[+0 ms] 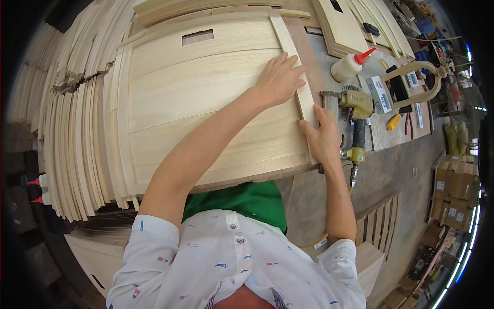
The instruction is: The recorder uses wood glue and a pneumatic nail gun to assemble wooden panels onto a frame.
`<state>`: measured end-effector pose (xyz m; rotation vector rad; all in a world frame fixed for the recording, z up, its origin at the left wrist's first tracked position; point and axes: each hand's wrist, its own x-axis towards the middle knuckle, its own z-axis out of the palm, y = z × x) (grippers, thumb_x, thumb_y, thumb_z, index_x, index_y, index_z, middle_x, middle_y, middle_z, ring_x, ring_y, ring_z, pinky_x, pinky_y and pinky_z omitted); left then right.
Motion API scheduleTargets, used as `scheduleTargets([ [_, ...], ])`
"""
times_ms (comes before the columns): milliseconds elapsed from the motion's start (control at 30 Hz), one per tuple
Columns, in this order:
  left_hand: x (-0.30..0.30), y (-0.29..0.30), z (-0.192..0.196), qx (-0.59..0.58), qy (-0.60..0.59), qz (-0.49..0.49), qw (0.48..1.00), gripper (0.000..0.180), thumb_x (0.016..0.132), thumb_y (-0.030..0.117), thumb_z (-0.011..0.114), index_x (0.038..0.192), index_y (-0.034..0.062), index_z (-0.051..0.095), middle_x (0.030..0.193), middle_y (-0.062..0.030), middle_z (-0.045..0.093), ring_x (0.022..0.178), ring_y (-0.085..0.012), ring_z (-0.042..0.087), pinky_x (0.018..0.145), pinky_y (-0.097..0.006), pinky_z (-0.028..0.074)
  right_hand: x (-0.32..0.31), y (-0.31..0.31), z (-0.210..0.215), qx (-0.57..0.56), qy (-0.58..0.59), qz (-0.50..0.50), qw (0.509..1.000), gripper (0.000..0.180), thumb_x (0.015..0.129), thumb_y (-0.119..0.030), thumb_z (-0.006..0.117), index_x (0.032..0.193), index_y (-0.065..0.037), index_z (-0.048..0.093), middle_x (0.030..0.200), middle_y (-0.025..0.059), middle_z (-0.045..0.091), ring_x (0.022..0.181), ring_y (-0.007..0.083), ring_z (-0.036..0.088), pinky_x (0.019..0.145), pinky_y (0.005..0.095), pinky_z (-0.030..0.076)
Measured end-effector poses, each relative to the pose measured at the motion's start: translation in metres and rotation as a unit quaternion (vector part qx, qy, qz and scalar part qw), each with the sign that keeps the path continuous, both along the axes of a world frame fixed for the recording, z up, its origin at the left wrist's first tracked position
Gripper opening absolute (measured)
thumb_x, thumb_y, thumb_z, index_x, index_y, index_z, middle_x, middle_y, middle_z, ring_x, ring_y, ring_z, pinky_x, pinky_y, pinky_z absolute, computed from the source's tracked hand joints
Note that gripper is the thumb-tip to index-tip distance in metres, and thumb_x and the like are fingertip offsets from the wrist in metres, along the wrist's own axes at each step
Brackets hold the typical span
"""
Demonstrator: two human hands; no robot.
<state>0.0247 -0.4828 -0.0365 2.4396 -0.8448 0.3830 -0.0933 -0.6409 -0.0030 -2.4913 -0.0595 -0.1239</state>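
The pale wooden strip (284,36) lies along the right edge of a slotted wooden panel (206,77) on the counter (378,139). The left hand (279,80) rests open on the strip, fingers spread; the right hand (323,138) grips its near part between thumb and fingers. Just right sits a nail gun (357,105) (yellowish, with a dark handle), and farther off, a red-tipped glue bottle (346,68).

A woodworking workshop: stacked pale wooden strips (82,149) at left, a yellow-and-black nail gun (359,104) and red-tipped squeeze bottle (345,69) at upper right, cardboard boxes (455,188) at far right.
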Motion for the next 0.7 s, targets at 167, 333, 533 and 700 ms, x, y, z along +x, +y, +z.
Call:
scheduleTargets([
  [167,0.011,-0.005,-0.001,0.087,-0.012,-0.016,0.996,0.04,0.093,0.031,0.051,0.127,0.0098,0.057,0.131,-0.0218,0.052,0.129,-0.042,0.041,0.103,-0.05,0.036,0.008,-0.004,0.0,-0.031,-0.014,0.007,0.999,0.049,0.076,-0.02,0.071,0.115,0.008,0.058,0.106,0.0276,0.058,0.1,0.0432,0.056,0.088,0.0449,0.046],
  [333,0.008,-0.002,0.005,0.079,0.01,-0.018,0.997,0.045,0.091,0.03,0.054,0.129,0.007,0.054,0.131,-0.0245,0.051,0.124,-0.044,0.044,0.103,-0.052,0.034,0.015,-0.004,-0.004,-0.053,-0.022,-0.007,0.998,0.044,0.075,-0.024,0.07,0.105,0.008,0.063,0.103,0.0277,0.059,0.099,0.0415,0.057,0.087,0.0451,0.046],
  [533,-0.005,-0.002,0.017,0.106,0.046,-0.046,0.992,0.04,0.095,0.027,0.049,0.131,0.0098,0.053,0.133,-0.0283,0.047,0.125,-0.0468,0.042,0.102,-0.054,0.034,0.012,-0.006,-0.017,-0.063,-0.024,0.004,0.998,0.047,0.073,-0.026,0.073,0.103,0.009,0.065,0.1,0.0295,0.059,0.096,0.0415,0.058,0.087,0.0442,0.046],
  [700,-0.006,0.0,0.011,0.115,0.012,-0.036,0.993,0.04,0.094,0.028,0.05,0.13,0.0096,0.053,0.132,-0.0278,0.047,0.125,-0.0462,0.042,0.102,-0.054,0.034,0.011,-0.005,-0.023,-0.044,-0.049,0.003,0.998,0.044,0.073,-0.025,0.074,0.1,0.009,0.066,0.099,0.0302,0.058,0.097,0.0423,0.057,0.087,0.0445,0.047],
])
